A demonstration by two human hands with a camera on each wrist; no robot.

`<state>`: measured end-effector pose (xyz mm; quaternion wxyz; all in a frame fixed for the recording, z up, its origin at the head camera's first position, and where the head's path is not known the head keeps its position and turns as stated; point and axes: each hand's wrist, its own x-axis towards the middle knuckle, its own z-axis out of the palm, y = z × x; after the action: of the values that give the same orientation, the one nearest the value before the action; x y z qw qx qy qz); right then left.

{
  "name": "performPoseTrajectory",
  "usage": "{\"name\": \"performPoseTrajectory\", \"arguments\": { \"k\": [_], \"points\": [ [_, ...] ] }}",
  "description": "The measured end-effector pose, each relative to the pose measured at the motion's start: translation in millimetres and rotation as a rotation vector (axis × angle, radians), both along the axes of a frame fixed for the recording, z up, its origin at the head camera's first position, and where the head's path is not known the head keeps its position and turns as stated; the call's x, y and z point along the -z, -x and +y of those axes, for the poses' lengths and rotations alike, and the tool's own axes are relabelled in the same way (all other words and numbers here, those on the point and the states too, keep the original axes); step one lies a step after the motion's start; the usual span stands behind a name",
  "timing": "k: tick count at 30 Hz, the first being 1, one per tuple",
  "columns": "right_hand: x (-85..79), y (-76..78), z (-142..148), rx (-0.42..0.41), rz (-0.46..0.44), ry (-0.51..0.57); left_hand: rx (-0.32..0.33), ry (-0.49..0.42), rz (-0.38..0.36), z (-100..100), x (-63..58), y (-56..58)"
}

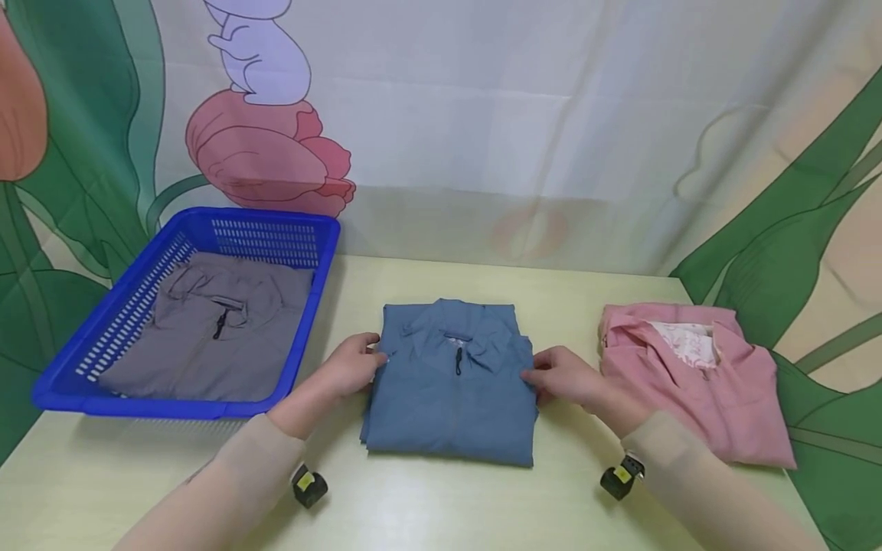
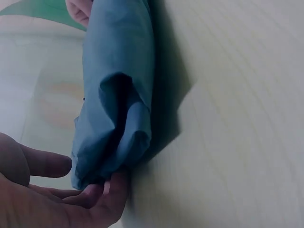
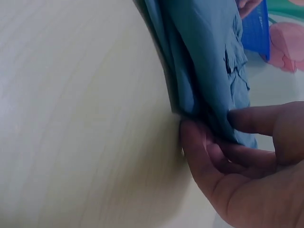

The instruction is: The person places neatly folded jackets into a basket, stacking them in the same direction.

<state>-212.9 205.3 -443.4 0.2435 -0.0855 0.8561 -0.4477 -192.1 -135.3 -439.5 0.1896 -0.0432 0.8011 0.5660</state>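
Note:
A folded blue jacket [image 1: 448, 413] lies on the table with its collar and black zipper pull facing up. At its left side edge is my left hand [image 1: 351, 365], thumb above and fingers tucked beneath the folded layers. My right hand [image 1: 568, 375] grips the opposite side edge. In the right wrist view the thumb [image 3: 251, 118] presses the upper layer while the other fingers curl under the blue fabric [image 3: 209, 61]. The left wrist view shows the thumb tip [image 2: 59, 165] right at the edge of the cloth [image 2: 116, 47].
To the left stands a blue perforated basket [image 1: 317, 306] holding a folded grey jacket [image 1: 234, 344]. A folded pink jacket [image 1: 696, 383] lies at the right end of the pale table [image 1: 441, 505]. Behind the table hangs a printed curtain [image 1: 468, 138].

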Motion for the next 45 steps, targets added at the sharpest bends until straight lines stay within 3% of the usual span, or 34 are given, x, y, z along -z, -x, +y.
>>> {"name": "performPoseTrajectory", "arguments": {
  "k": [6,10,17,26,34,40,45],
  "points": [
    [1.3,-5.4,-8.4,-0.007,0.084,-0.043,-0.012,-0.086,-0.046,-0.7,3.1,1.4],
    [1.9,-6.8,-12.1,0.021,0.086,-0.049,0.003,-0.109,-0.055,-1.9,4.1,1.4],
    [1.0,-4.1,-15.8,0.178,-0.102,0.163,-0.01,-0.17,-0.115,-1.5,7.1,0.1],
    [-5.4,-1.0,-15.2,0.285,-0.27,0.296,-0.06,-0.199,-0.162,1.3,8.8,0.0],
    [-6.0,2.8,-13.5,0.248,-0.318,0.453,-0.067,-0.189,-0.141,1.3,6.5,-4.5],
    [7.0,2.5,-8.7,0.241,-0.34,0.519,-0.06,-0.172,-0.135,0.4,6.4,-6.3],
    [15.1,2.8,-7.6,0.181,-0.337,0.547,-0.054,-0.163,-0.133,-0.6,6.2,-7.9]
  ]
}}
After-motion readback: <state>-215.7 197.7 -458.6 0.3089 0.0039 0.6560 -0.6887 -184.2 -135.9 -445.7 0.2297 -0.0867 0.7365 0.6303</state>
